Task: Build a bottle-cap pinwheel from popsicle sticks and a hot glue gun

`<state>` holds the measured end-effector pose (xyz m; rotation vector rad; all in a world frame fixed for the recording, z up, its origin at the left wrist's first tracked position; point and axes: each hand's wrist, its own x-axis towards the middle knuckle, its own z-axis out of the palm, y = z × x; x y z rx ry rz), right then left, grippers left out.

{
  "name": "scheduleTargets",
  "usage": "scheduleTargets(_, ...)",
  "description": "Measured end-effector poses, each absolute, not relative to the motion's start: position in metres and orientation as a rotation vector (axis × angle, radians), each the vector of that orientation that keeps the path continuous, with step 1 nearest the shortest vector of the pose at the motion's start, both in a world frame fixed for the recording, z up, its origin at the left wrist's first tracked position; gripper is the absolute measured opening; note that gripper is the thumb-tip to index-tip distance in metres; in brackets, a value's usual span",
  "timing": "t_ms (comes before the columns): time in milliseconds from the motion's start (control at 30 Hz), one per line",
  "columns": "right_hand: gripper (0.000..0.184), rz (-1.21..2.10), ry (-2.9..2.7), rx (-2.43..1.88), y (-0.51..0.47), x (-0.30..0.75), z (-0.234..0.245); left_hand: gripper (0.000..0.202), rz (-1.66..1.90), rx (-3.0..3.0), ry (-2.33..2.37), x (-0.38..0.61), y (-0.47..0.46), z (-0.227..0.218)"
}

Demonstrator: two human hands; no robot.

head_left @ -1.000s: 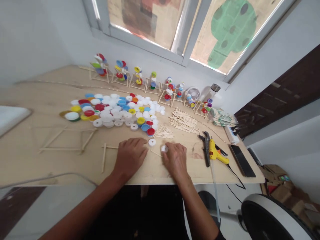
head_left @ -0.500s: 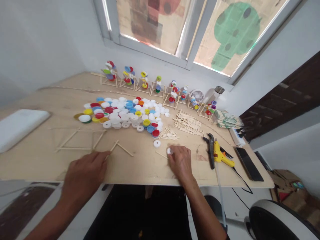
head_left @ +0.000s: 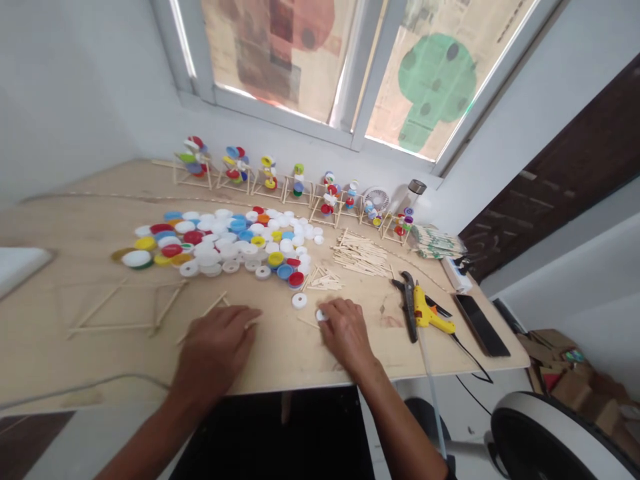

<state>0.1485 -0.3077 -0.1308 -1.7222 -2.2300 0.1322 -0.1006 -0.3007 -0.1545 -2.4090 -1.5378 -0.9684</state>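
My left hand (head_left: 215, 347) is low over the table, slightly blurred, with its thumb and forefinger closed about the end of a thin wooden stick (head_left: 253, 323). Most of that stick is hidden under the hand. Another stick (head_left: 203, 317) lies at a slant beside the knuckles. My right hand (head_left: 346, 337) pinches a small white bottle cap (head_left: 321, 315) at the tabletop. Close to this cap lie a thin stick (head_left: 308, 323) and a white cap with a hole (head_left: 299, 301). Left of my left hand is a flat frame of sticks (head_left: 113, 328).
A heap of coloured bottle caps (head_left: 225, 247) covers the middle. Stick piles (head_left: 360, 253) lie right of it. A yellow glue gun (head_left: 431, 313), a black-handled cutter (head_left: 409, 307) and a phone (head_left: 483, 325) are at right. Several stick stands with cap wheels (head_left: 327, 200) line the wall.
My left hand has moved right, from beside the slanted stick to the end of the neighbouring one. My right hand stays at the white cap. The view has turned slightly.
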Motion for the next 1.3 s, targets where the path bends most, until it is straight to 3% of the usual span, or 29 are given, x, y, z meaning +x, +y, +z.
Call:
scheduleTargets(233, 0.033, 0.135, -2.136, -1.675, -0.310, 0.150, -0.139, 0.028, -0.832, -2.517, -1.678, -0.033, -0.279, -0.140)
scheduleTargets(600, 0.036, 0.251, -1.997, -1.634, -0.308, 0.148, -0.147, 0.024, -0.753, -2.536, -1.724, -0.028, -0.273, -0.146)
scheduleTargets(833, 0.042, 0.306, -1.915, -1.595, -0.308, 0.149, -0.154, 0.023, -0.865, -2.591, -1.691, -0.042, -0.286, -0.150)
scheduleTargets(1300, 0.038, 0.315, -1.956, -1.571, -0.309, 0.145, -0.151, 0.028, -1.005, -2.592, -1.633, -0.045, -0.291, -0.159)
